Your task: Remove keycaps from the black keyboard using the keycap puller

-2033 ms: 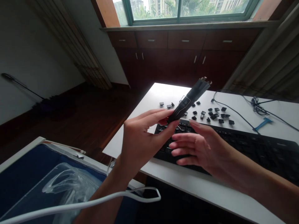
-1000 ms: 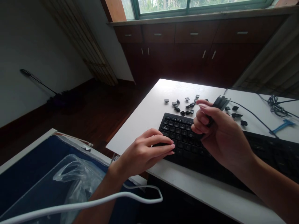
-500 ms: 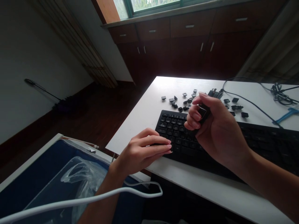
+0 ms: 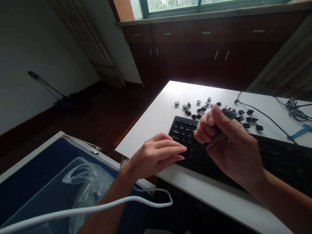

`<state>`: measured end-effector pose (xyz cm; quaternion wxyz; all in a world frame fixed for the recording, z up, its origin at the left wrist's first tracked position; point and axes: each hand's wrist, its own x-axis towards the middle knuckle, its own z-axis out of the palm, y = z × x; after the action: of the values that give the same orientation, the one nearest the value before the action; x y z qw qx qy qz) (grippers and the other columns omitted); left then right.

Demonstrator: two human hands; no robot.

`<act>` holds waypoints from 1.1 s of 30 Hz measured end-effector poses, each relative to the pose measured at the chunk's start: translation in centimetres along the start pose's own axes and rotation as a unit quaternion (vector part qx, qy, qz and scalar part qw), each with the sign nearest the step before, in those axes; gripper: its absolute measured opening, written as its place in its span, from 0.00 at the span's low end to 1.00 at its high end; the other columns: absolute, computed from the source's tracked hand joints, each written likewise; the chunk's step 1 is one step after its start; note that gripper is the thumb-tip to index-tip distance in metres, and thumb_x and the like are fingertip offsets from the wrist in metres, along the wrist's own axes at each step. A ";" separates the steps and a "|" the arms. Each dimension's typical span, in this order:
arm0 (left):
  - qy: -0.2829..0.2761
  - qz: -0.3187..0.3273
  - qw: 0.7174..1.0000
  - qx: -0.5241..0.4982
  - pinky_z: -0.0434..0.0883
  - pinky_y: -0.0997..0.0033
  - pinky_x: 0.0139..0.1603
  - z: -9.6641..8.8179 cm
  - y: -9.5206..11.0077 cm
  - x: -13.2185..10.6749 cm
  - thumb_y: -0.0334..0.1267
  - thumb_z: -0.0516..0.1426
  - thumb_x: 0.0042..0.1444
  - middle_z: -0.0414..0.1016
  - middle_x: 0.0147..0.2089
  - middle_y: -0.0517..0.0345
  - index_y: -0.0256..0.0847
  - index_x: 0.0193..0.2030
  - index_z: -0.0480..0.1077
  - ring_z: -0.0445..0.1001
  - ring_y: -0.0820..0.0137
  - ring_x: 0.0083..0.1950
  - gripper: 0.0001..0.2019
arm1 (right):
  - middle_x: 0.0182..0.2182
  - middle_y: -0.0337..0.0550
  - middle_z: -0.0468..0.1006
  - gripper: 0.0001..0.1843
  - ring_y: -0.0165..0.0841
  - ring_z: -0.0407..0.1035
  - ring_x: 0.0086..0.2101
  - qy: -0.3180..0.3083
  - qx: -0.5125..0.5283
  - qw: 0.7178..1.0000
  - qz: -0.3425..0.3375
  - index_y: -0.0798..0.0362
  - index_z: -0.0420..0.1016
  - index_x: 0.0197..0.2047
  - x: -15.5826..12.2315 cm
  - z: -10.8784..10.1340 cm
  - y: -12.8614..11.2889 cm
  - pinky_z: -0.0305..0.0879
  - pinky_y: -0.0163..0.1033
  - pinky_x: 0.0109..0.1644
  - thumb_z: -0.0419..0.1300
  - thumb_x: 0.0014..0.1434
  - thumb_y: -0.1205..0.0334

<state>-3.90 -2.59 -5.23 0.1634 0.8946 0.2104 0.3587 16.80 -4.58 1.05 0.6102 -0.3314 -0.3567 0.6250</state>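
A black keyboard lies along the front of a white table. My left hand rests flat on its left end, fingers stretched out and holding nothing. My right hand is closed around a long black keycap that sticks out past my fingers, held low over the keys. Several small loose black keycaps lie scattered on the table behind the keyboard.
A black cable and a blue tool lie at the table's right. A blue bin with a clear plastic bag stands at the lower left, a white cord crossing it. Dark cabinets line the wall under the window.
Two seconds ago my left hand held the long keycap up; it passed to my right hand, which lowered it over the keyboard. My left hand settled flat on the keyboard's left end.
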 end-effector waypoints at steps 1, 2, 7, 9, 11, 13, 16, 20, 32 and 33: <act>0.006 -0.006 1.000 -0.004 0.79 0.68 0.48 0.0 0.0 0.0 0.31 0.65 0.59 0.82 0.47 0.52 0.42 0.58 0.74 0.75 0.68 0.45 0.20 | 0.23 0.34 0.61 0.17 0.27 0.57 0.24 -0.002 -0.003 1.000 -0.002 0.49 0.70 0.25 0.0 0.3 0.0 0.60 0.37 0.30 0.67 0.60 0.50; 0.012 -0.012 1.000 -0.008 0.79 0.68 0.48 0.0 0.0 0.0 0.31 0.65 0.58 0.82 0.47 0.52 0.41 0.59 0.73 0.75 0.69 0.45 0.21 | 0.22 0.34 0.60 0.18 0.27 0.56 0.23 -0.004 -0.007 1.000 -0.005 0.50 0.69 0.24 -0.1 0.6 -0.1 0.58 0.36 0.28 0.66 0.61 0.51; 0.022 -0.001 0.999 -0.030 0.78 0.67 0.49 0.0 0.1 0.1 0.32 0.66 0.58 0.82 0.46 0.52 0.39 0.57 0.74 0.75 0.68 0.46 0.19 | 0.14 0.32 0.51 0.28 0.26 0.45 0.16 -0.001 -0.015 1.000 0.001 0.50 0.57 0.17 -0.1 1.7 -0.4 0.44 0.38 0.20 0.61 0.64 0.51; 0.017 0.014 0.999 -0.035 0.78 0.68 0.48 0.0 0.1 0.2 0.30 0.64 0.59 0.83 0.46 0.53 0.40 0.54 0.76 0.75 0.67 0.46 0.16 | 0.13 0.32 0.49 0.29 0.26 0.43 0.15 -0.001 -0.009 1.000 0.013 0.50 0.54 0.16 0.0 1.8 -0.4 0.42 0.39 0.20 0.59 0.64 0.54; 0.006 0.029 0.999 -0.035 0.78 0.67 0.48 0.0 0.1 0.3 0.29 0.63 0.60 0.83 0.47 0.52 0.40 0.52 0.77 0.75 0.66 0.47 0.13 | 0.13 0.33 0.49 0.28 0.26 0.43 0.15 -0.002 -0.007 1.000 0.019 0.50 0.53 0.16 0.1 1.7 -0.3 0.42 0.39 0.19 0.60 0.63 0.55; -0.003 0.036 0.999 -0.034 0.78 0.67 0.48 -0.1 0.1 0.3 0.29 0.62 0.61 0.82 0.48 0.51 0.40 0.51 0.77 0.75 0.66 0.48 0.12 | 0.13 0.32 0.50 0.27 0.26 0.43 0.15 -0.004 -0.010 1.000 0.019 0.50 0.53 0.16 0.3 1.6 -0.3 0.41 0.39 0.19 0.61 0.62 0.56; -0.010 0.034 0.999 -0.036 0.77 0.66 0.49 -0.1 0.0 0.2 0.29 0.62 0.62 0.81 0.49 0.50 0.40 0.52 0.77 0.73 0.66 0.49 0.13 | 0.13 0.32 0.50 0.27 0.26 0.43 0.15 -0.002 -0.013 1.000 0.017 0.50 0.53 0.16 0.5 1.3 -0.2 0.41 0.39 0.19 0.60 0.62 0.57; -0.030 0.033 0.999 -0.027 0.76 0.66 0.52 -0.1 -0.1 0.0 0.28 0.62 0.61 0.80 0.49 0.49 0.40 0.52 0.78 0.71 0.65 0.50 0.13 | 0.12 0.32 0.50 0.27 0.26 0.43 0.15 0.000 -0.011 1.000 0.014 0.50 0.51 0.16 0.6 0.9 -0.1 0.41 0.39 0.18 0.60 0.61 0.59; -0.010 0.014 1.000 -0.013 0.77 0.67 0.50 0.0 -0.2 0.1 0.26 0.64 0.58 0.82 0.50 0.52 0.43 0.52 0.78 0.76 0.67 0.48 0.16 | 0.13 0.30 0.49 0.27 0.24 0.44 0.15 0.021 0.012 0.999 0.023 0.50 0.50 0.17 1.5 0.5 -0.3 0.42 0.36 0.18 0.60 0.61 0.59; -0.012 0.014 1.000 -0.012 0.77 0.67 0.50 0.0 -0.3 0.2 0.25 0.64 0.57 0.82 0.50 0.52 0.43 0.52 0.78 0.76 0.67 0.48 0.16 | 0.13 0.29 0.48 0.26 0.24 0.44 0.15 0.024 0.018 0.999 0.025 0.50 0.50 0.18 1.6 0.4 -0.3 0.42 0.36 0.18 0.60 0.61 0.59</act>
<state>-3.86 -2.28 -5.22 0.1719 0.8998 0.1913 0.3525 16.51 -2.97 1.52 0.6087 -0.3443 -0.3224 0.6380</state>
